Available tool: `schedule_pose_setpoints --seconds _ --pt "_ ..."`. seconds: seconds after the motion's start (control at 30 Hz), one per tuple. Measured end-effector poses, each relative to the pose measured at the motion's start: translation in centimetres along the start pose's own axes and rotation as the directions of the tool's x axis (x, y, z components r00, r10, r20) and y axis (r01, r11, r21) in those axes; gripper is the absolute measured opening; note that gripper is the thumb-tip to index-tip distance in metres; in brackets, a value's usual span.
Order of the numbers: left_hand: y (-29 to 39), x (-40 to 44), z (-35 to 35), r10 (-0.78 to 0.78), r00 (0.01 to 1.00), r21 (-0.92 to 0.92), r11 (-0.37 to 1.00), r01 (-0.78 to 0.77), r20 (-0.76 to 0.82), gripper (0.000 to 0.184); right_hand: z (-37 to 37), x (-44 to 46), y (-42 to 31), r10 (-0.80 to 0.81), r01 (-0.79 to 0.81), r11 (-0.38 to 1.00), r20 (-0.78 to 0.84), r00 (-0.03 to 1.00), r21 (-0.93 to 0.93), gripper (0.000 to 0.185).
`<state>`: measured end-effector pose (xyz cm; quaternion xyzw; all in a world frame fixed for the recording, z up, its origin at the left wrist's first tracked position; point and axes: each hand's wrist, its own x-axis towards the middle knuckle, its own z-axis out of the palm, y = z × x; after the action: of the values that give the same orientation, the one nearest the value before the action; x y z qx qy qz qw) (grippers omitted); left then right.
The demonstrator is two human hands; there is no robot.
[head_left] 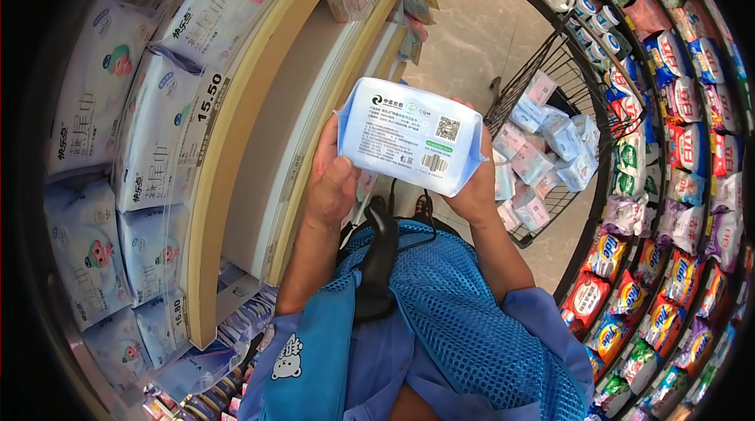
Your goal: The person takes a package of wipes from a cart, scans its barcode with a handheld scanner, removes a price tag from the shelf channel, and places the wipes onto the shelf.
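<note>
A blue and white soft pack (412,138) with printed text, a QR code and a barcode faces me at the centre. My left hand (333,185) grips its left end, with the thumb on the front face. Around the right end is my right hand (475,177), its fingers mostly hidden behind the pack. A black handheld device (379,256) hangs below the pack, against my blue vest (464,303).
Shelves with similar packs (161,130) and price labels rise at the left. A black wire cart (560,208) holding several blue and pink packs stands ahead to the right. Beyond it, curved-looking shelves hold detergent bags (676,264) and bottles.
</note>
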<state>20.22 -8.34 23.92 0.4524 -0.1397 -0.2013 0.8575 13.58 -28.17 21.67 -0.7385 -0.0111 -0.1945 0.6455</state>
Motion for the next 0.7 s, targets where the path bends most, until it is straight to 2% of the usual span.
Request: schedule_pose_setpoints --seconds 0.17,0.2,0.27,0.3,0.37,0.4,0.43,0.47,0.53,0.6,0.7 --pt "-0.5 -0.1 -0.3 0.018 1.0 -0.014 1.0 -0.018 -0.017 0.098 0.1 -0.2 0.1 0.071 -0.07 0.997 -0.009 0.997 0.014 0.099" --pt "-0.5 -0.1 -0.1 0.01 0.998 -0.009 1.0 -0.01 -0.067 0.1 0.2 -0.2 -0.2 0.07 -0.07 0.997 -0.008 0.998 0.016 0.099" --pt "-0.3 -0.1 0.3 0.003 0.993 -0.003 1.0 -0.003 -0.118 0.103 0.5 -0.1 -1.1 0.146 -0.117 0.923 -0.052 0.988 0.366 0.099" --pt "-0.2 0.1 0.5 0.021 0.994 0.005 1.0 -0.02 -0.112 0.105 0.5 0.0 -1.0 0.145 -0.116 0.923 -0.052 0.988 0.368 0.099" --pt "-0.2 0.0 0.8 0.04 0.994 0.014 0.999 -0.038 -0.105 0.108 0.4 0.1 -0.6 0.244 -0.199 0.72 0.026 0.969 0.665 0.084" --pt "-0.2 -0.2 1.0 -0.005 0.995 0.015 1.0 0.006 -0.099 0.11 0.6 0.0 -0.7 0.243 -0.199 0.72 0.027 0.97 0.665 0.084" --pt "-0.2 -0.3 1.1 -0.048 0.995 0.016 0.999 0.05 -0.092 0.112 1.0 -0.1 -0.9 0.321 -0.254 0.658 0.041 0.946 0.709 0.082" --pt "-0.7 -0.4 1.2 -0.045 0.995 0.018 0.999 0.047 -0.093 0.112 1.3 -0.3 -1.0 0.395 -0.304 0.588 0.062 0.917 0.75 0.081" --pt "-2.0 -0.5 1.4 0.0 0.992 0.049 0.999 0.006 -0.127 0.115 1.8 -0.6 -0.7 0.4 -0.318 0.563 0.085 0.913 0.763 0.077" --pt "-2.5 -0.9 1.6 -0.001 0.988 0.039 0.999 0.007 -0.153 0.12 2.5 -0.9 -0.8 0.439 -0.353 0.463 0.136 0.888 0.813 0.078" --pt "-3.0 -1.1 0.5 -0.009 0.988 0.019 1.0 0.012 -0.152 0.122 2.7 -1.1 -1.1 0.427 -0.394 0.511 0.173 0.888 0.764 0.078"
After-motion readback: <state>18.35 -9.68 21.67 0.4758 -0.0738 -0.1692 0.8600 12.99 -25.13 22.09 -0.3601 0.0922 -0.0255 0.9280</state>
